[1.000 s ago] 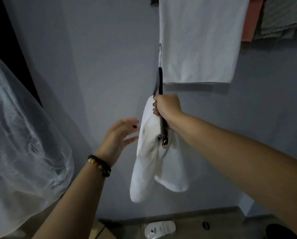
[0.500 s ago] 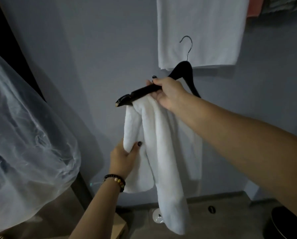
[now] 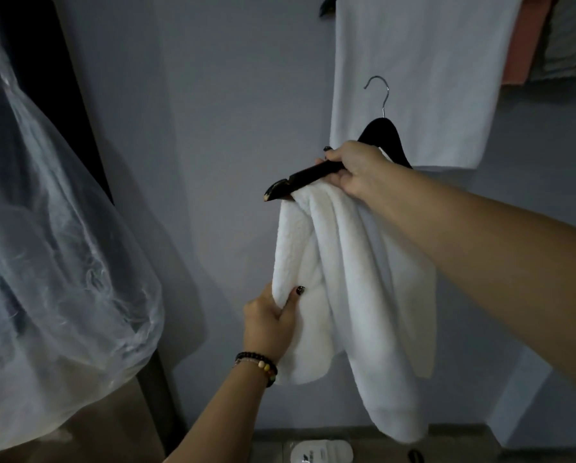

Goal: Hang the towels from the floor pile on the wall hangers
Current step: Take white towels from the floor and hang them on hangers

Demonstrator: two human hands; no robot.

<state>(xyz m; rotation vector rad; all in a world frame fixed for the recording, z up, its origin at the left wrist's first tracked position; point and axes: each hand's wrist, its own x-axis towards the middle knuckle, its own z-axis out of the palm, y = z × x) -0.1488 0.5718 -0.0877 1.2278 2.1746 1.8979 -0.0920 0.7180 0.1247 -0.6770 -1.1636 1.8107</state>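
- Your right hand has its fingers wrapped round one arm of the black hanger, held up before the grey wall.
- The white towel is draped over that hanger and hangs down in folds.
- Your left hand pinches the towel's left fold, thumb in front.
- Another white towel hangs on the wall behind the hanger's hook.

Both arms are bare, no sleeves showing. Left wrist has a beaded bracelet, mostly dark beads with a few pale and coloured ones. Dark nail polish on both hands' visible nails.
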